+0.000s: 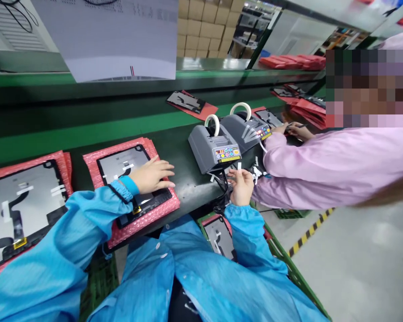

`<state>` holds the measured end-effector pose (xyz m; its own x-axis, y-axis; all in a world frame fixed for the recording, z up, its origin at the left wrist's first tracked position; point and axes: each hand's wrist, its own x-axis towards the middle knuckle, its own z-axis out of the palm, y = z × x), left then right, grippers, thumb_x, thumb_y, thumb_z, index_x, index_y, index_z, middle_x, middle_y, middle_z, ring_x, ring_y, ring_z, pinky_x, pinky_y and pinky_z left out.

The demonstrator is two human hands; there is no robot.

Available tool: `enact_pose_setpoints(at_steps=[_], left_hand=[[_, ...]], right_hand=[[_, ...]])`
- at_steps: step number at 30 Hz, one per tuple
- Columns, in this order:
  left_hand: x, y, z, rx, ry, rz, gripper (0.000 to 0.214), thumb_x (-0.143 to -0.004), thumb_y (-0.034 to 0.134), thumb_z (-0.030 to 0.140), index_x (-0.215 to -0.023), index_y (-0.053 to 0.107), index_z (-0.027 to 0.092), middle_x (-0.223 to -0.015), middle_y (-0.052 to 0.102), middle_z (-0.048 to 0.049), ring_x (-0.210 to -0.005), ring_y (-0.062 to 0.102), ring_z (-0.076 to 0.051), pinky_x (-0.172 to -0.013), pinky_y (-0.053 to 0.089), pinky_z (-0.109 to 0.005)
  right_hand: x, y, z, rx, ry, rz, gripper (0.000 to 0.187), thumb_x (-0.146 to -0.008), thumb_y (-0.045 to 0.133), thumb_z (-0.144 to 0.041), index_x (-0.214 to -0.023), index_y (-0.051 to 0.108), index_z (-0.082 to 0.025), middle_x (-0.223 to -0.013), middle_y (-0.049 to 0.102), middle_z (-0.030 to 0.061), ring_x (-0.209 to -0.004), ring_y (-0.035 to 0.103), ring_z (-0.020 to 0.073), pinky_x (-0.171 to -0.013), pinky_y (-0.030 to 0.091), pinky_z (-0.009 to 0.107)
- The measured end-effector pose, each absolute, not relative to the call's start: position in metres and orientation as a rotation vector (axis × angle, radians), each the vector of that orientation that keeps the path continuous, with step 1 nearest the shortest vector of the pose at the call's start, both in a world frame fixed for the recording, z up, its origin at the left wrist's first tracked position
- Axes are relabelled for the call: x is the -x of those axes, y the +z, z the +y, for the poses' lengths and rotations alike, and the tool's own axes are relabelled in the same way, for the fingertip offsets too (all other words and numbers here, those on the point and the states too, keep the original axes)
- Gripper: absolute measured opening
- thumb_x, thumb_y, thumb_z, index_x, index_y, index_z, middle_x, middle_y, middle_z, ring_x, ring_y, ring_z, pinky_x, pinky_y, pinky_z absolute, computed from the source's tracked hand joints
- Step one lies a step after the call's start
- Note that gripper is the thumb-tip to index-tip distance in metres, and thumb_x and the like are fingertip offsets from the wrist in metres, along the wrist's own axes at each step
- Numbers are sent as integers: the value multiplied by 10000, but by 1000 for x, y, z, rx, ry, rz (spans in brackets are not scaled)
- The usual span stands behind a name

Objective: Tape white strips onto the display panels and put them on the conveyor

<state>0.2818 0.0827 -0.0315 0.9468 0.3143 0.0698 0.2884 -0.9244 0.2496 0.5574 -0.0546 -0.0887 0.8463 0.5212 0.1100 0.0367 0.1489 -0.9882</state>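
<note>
My left hand (153, 174) lies with fingers stretched out over a tablet screen panel (122, 158), grey-backed with a black edge. Under the panel is a stack of pink bubble-wrap bags (168, 203). Pinched in my right hand (242, 185) is a short piece of white tape (239, 166), held upright just in front of a grey tape dispenser (215, 147). The dispenser carries a white tape roll (212, 124) and coloured buttons. Left of my left arm, a second screen panel (36, 197) with white tape strips rests on more pink bubble wrap.
Behind the first stands another tape dispenser (245, 129). A co-worker in a pink sleeve (298, 165) works close on the right. Below the bench edge, a green crate (289, 268) holds another panel (220, 237). A white board (121, 40) hangs above the bench.
</note>
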Motion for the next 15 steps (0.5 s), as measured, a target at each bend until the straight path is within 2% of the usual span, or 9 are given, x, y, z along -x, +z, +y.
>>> enact_pose_setpoints(at_steps=[2, 5, 12, 15], left_hand=[[-279, -27, 86, -2850, 295, 474, 530, -915, 373, 570, -1102, 658, 164, -1235, 610, -144, -1169, 512, -249, -1035, 356, -435], [-274, -21, 89, -2810, 417, 480, 475, -914, 406, 542, -1032, 672, 166, -1082, 647, -130, -1029, 560, -224, -956, 424, -392], [-274, -21, 84, -2790, 486, 566, 386, -914, 455, 471, -915, 669, 150, -927, 647, -108, -896, 560, -213, -866, 447, -380], [-279, -17, 79, -2697, 534, 610, 326, -905, 487, 427, -859, 659, 153, -860, 648, -83, -847, 565, -196, -843, 448, -360]], right_hand=[[-556, -89, -52, 1395, 366, -500, 432, -699, 604, -561, -875, 403, -222, -805, 641, 11, -645, 615, 103, -507, 444, 194], [-555, -90, -45, 1419, 357, -521, 476, -691, 612, -581, -883, 339, -241, -776, 622, -15, -625, 618, 107, -467, 415, 187], [-554, -90, -37, 1407, 344, -484, 585, -594, 710, -499, -892, 268, -256, -685, 567, -68, -598, 602, 116, -488, 392, 205], [-546, -80, -44, 1405, 310, -590, 569, -616, 708, -448, -907, 256, -260, -685, 590, -69, -602, 589, 113, -560, 430, 232]])
